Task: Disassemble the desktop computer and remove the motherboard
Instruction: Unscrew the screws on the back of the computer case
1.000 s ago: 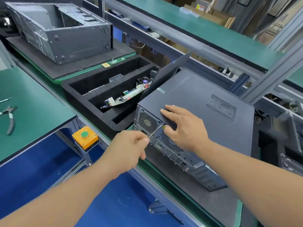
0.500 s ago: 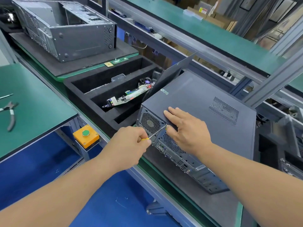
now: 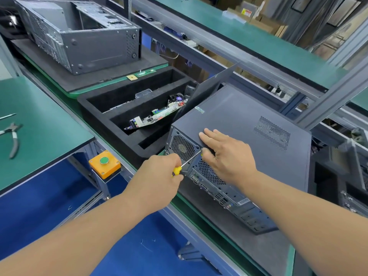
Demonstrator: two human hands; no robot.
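Observation:
A dark grey desktop computer (image 3: 243, 124) lies on its side on a black mat, its rear panel with fan grille and ports facing me. My left hand (image 3: 159, 176) grips a yellow-handled screwdriver (image 3: 186, 163), whose shaft points at the upper rear edge of the case beside the fan grille. My right hand (image 3: 227, 154) lies flat on the case's side panel near that rear edge, its thumb down at the screwdriver tip. The screw itself is hidden by the thumb.
A black foam tray (image 3: 111, 116) left of the computer holds a removed circuit board (image 3: 157, 116) and a leaning panel. A bare metal chassis (image 3: 79, 34) stands at the back left. Pliers (image 3: 14, 136) lie on the green bench. An orange button box (image 3: 104, 164) sits below.
The view has shifted slightly. My left hand has drawn a little back, so the screwdriver's yellow handle now shows. My right hand stays on the case.

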